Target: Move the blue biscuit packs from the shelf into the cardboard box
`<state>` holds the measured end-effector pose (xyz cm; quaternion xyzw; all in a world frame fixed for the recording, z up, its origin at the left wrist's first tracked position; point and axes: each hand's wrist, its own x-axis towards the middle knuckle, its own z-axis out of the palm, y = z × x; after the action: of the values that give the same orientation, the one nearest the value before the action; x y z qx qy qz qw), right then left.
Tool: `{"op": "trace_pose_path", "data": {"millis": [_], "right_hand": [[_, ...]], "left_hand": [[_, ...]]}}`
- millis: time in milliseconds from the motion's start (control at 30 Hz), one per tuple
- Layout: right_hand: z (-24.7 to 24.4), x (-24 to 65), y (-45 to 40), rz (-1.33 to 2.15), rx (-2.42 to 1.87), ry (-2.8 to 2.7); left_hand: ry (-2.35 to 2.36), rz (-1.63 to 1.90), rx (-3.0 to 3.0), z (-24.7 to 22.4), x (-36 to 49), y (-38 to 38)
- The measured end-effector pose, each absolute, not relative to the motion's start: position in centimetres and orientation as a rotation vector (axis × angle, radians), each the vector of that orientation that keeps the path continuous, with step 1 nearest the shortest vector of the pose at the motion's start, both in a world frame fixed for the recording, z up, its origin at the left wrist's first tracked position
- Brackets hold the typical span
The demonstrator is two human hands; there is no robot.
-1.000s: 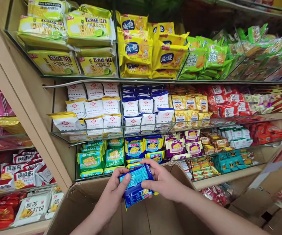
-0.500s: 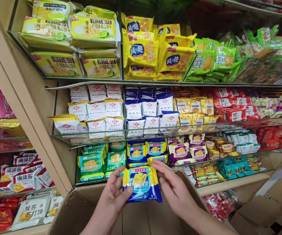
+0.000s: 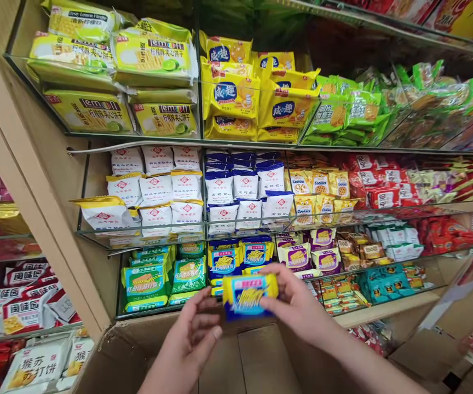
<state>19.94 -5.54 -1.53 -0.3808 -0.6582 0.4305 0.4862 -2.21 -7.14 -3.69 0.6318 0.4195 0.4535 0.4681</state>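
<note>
My right hand (image 3: 292,298) grips a blue and yellow biscuit packet (image 3: 242,298), thumb across its front, above an open cardboard box. The packet is slightly blurred. Just left of it, my left hand (image 3: 199,331) is open with its fingers curved and apart, holding nothing. Behind the packet, similar blue and yellow biscuit packets (image 3: 224,261) stand in a compartment of the lower shelf. Green biscuit packets (image 3: 144,284) fill the compartment to their left, and purple and cream packets (image 3: 296,256) are to their right.
The cardboard box (image 3: 138,339) stands below my hands, against the shelf. Glass-fronted shelves rise above, with white packets (image 3: 154,216) and yellow packets (image 3: 230,93). A wooden upright (image 3: 43,164) divides off another shelf at left. More cardboard (image 3: 425,350) lies at lower right.
The biscuit packet has moved up and slightly right, now in my right hand alone. My left hand has let go of it and its fingers have spread. The view has shifted slightly.
</note>
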Motion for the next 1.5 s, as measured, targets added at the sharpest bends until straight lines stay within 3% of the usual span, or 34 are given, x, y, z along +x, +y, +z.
{"op": "trace_pose_path", "data": {"millis": [133, 300, 567, 933, 1500], "right_hand": [[-0.3, 22.7, -2.6, 0.536, -1.041, -1.608], [-0.9, 23.4, -0.9, 0.417, -1.133, -1.690], [-1.9, 23.9, -1.5, 0.838, -0.952, -1.328], [-2.7, 27.5, -4.3, 1.061, -0.948, -0.824], [-4.6, 29.4, -4.1, 1.222, -0.943, -0.667]], "left_hand": [[1.254, 1.201, 2.025, -2.5, -4.4, -5.0], [1.349, 1.055, 2.416, -1.2, -4.8, -3.7], [1.305, 0.561, 3.241, -0.8, -0.8, -1.5], [1.430, 0.317, 3.295, -0.7, 2.9, 2.0], [1.739, 0.439, 3.274, -0.7, 5.1, 3.0]]}}
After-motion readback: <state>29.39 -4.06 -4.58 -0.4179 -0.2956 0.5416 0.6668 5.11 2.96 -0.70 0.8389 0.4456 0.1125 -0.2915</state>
